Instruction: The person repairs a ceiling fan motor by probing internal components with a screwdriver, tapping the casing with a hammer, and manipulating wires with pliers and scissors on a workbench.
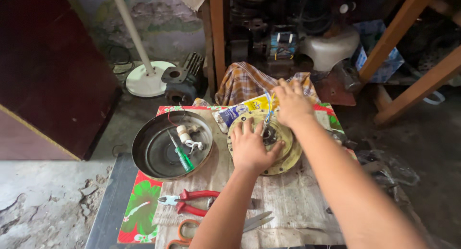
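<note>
Here the left hand [250, 148] lies flat and open on the yellowish motor disc [287, 160] at the middle of the worktable [288, 201], steadying it; keep that pressure even. The right hand [292, 104] seems to pinch the wires [268, 115] above it, though its fingers are hidden. Pliers [185, 202] and a bowl [144, 148] lie nearby; clutter crowds the room.

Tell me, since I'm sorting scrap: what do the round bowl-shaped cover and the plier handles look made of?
Bowl-shaped cover: likely metal, dark and dull, with a thin brighter rim and faint sheen. Plier handles: red plastic or rubber coating, smooth and slightly glossy, over grey steel-looking jaws.
</note>
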